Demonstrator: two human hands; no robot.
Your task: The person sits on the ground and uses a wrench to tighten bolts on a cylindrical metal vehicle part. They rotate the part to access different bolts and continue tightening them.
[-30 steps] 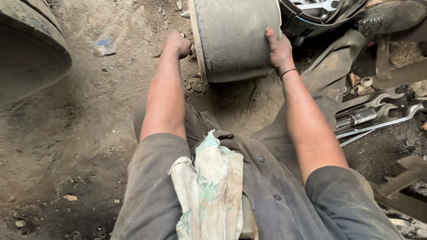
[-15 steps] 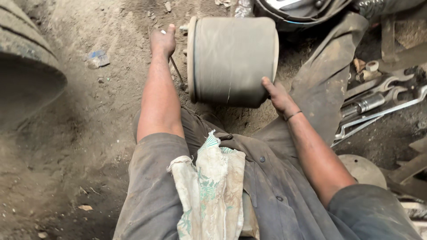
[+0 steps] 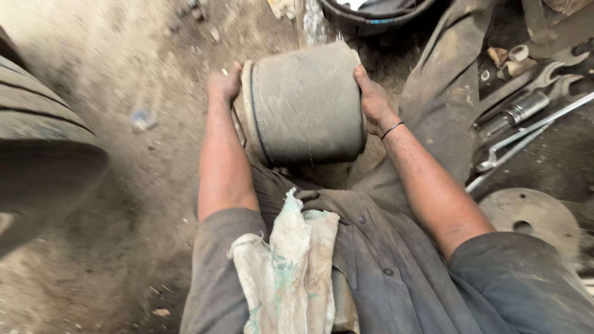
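While the head view was taken, the grey drum [image 3: 306,102] was gripped at both ends, left hand [image 3: 224,83] clamped on the flanged rim, right hand [image 3: 374,102] on the far end; compared with a moment earlier it was drawn closer over the lap. Wrenches [image 3: 526,133] were seen beside a dark tub [image 3: 377,13], contents unclear

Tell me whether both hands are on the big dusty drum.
Yes, the left hand grips the drum at its flanged end and the right hand presses its other end.

Dusty dirt floor [image 3: 124,74]; big tyre [image 3: 43,161] left, perhaps a truck's.
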